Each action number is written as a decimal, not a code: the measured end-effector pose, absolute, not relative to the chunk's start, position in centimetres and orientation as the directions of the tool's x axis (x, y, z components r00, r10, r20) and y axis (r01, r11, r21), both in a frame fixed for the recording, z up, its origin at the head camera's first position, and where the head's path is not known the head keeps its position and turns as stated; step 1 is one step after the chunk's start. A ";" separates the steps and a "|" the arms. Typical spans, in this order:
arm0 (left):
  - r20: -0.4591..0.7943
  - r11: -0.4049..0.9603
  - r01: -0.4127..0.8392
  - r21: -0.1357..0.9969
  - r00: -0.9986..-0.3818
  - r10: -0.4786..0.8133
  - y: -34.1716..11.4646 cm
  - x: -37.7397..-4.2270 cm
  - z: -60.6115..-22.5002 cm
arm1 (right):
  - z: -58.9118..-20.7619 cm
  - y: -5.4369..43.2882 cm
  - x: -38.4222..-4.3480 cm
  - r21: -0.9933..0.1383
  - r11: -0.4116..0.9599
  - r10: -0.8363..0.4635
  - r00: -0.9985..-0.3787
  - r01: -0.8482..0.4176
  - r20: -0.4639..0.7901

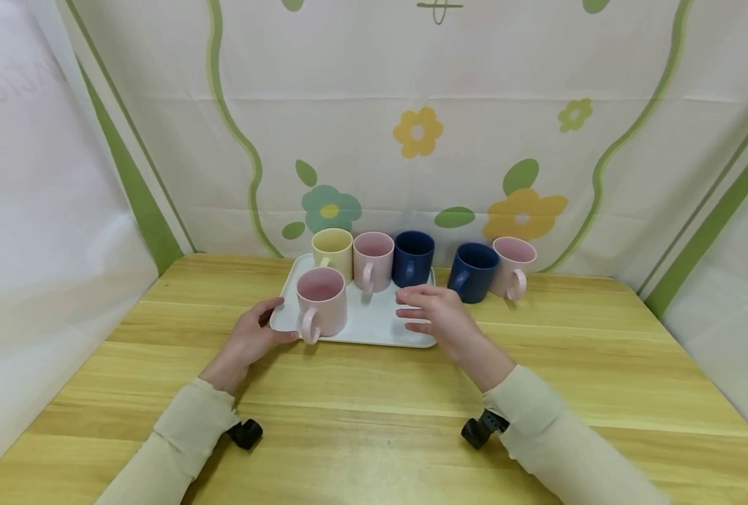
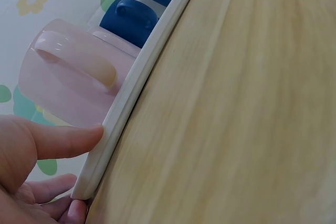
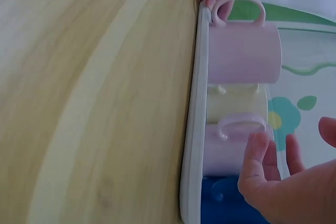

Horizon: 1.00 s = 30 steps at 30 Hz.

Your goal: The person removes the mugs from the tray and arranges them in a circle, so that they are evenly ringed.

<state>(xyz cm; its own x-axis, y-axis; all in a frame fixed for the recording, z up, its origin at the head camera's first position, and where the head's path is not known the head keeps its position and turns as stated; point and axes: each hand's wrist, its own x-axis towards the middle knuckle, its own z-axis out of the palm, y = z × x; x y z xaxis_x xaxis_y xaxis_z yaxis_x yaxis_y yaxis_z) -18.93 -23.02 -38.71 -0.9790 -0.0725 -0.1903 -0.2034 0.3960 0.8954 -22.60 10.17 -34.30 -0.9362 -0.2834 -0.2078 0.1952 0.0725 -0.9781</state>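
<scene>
My left hand (image 1: 252, 338) holds the front left corner of a white tray (image 1: 374, 326), its thumb (image 2: 71, 139) against the rim and the other fingers round the corner. Beside that hand, a pink mug (image 1: 329, 312) stands on the tray, handle toward the front. Along the tray's back stand a yellow mug (image 1: 342, 261), a second pink mug (image 1: 380, 270) and a dark blue mug (image 1: 413, 263). Over the tray's right part hovers my right hand (image 1: 437, 315), fingers spread and loosely bent, holding nothing. In the right wrist view its fingertips overlap the second pink mug (image 3: 226, 150).
Right of the tray, another dark blue mug (image 1: 474, 273) and another pink mug (image 1: 509, 270) stand side by side on the wooden table (image 1: 361, 421). A flower-patterned cloth (image 1: 361, 140) hangs behind the table, with white cloth on both sides.
</scene>
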 end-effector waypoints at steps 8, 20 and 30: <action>-0.197 0.402 -0.209 0.892 -0.978 -0.070 -23.1 -19.1 -39.0 | -34.5 7.5 -22.3 -0.977 0.052 -0.369 -0.905 0.206 -0.211; -0.204 0.408 -0.215 0.888 -0.976 -0.069 -23.2 -18.9 -38.6 | -34.7 3.9 -20.9 -0.976 0.019 -0.478 -0.855 0.217 -0.200; -0.192 0.412 -0.203 0.888 -0.979 -0.070 -23.1 -19.0 -38.8 | -35.1 2.0 -20.0 -0.974 0.010 -0.565 -0.803 0.225 -0.191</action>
<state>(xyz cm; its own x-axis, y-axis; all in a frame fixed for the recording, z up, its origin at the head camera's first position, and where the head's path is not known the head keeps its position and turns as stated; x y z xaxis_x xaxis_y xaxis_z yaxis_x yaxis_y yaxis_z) -19.04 -23.09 -38.77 -0.9790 -0.0699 -0.1916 -0.2033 0.4121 0.8882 -19.98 2.03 -35.13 -0.8028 -0.5647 -0.1912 0.2248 0.0104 -0.9744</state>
